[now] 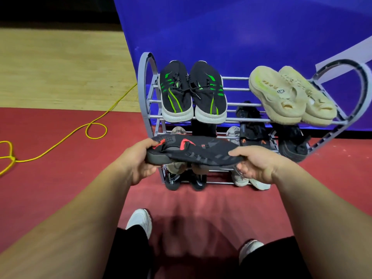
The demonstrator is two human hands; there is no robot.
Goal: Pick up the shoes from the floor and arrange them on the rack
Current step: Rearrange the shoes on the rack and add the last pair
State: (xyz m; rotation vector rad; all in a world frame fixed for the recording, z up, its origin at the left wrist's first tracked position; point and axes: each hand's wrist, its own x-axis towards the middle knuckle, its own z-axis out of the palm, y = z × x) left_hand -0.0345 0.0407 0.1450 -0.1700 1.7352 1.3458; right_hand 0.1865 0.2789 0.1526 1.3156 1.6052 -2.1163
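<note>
A black shoe with red accents [193, 151] is held sideways in front of the grey metal rack [153, 115], level with its middle shelf. My left hand [141, 158] grips its heel end and my right hand [255, 162] grips its toe end. On the top shelf stand a pair of black sneakers with green stripes [193, 91] and a pair of cream slip-ons [291, 95]. Dark shoes [253, 127] sit on the middle shelf at right. Lower shelves hold more shoes, partly hidden by the held shoe.
A yellow cable [94, 125] loops over the red floor at left, running toward the rack. A blue backdrop [231, 33] hangs behind the rack. My own feet in white shoes [141, 220] are at the bottom, close to the rack.
</note>
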